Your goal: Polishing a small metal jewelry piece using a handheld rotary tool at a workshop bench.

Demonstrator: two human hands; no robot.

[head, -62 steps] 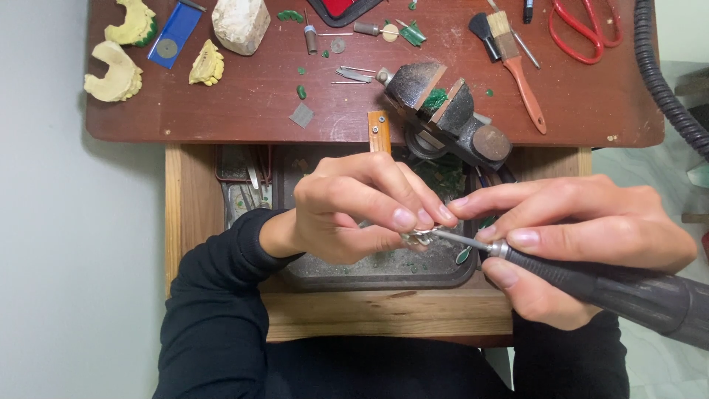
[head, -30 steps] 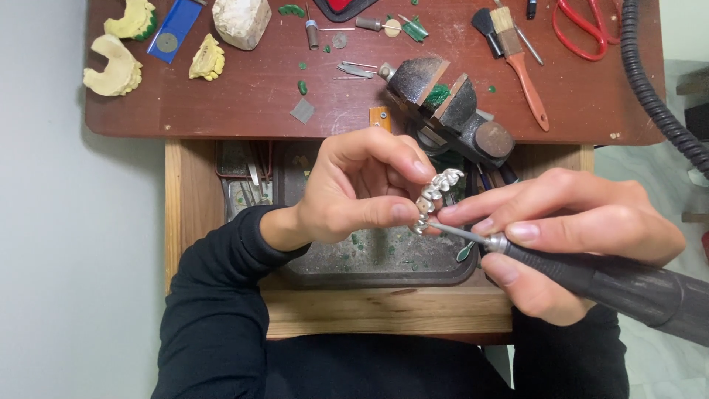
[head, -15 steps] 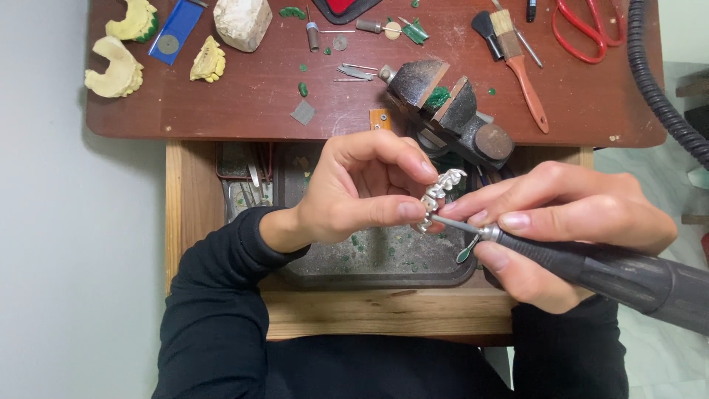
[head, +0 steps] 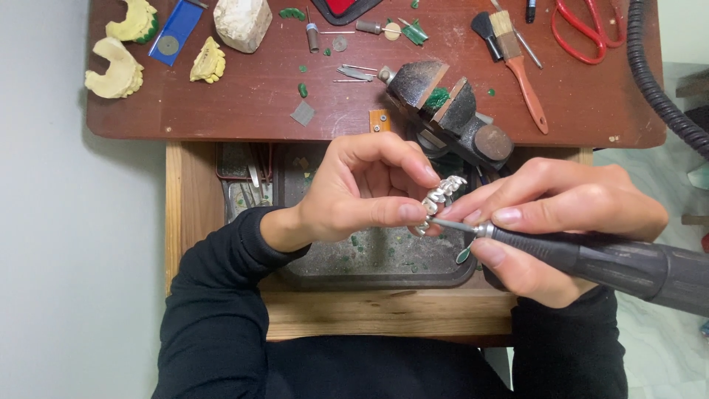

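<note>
My left hand (head: 362, 192) pinches a small silvery metal dental piece (head: 441, 195) between thumb and fingers, held above a dark tray (head: 369, 270). My right hand (head: 554, 222) grips a dark rotary handpiece (head: 613, 262) like a pen. Its thin bur tip touches the lower end of the metal piece. Both sleeves are black.
A small bench vise (head: 450, 103) sits at the edge of the red-brown bench top (head: 244, 103). Yellow dental casts (head: 114, 66), a blue card (head: 173, 29), a white stone block (head: 242, 21), a brush (head: 521, 66), red scissors (head: 583, 29) and a black hose (head: 657, 81) lie around. An open wooden drawer (head: 221, 185) holds small tools.
My left hand has lifted and turned the metal piece upright from its earlier low position. The handpiece tip stays against it, shifting slightly along the piece.
</note>
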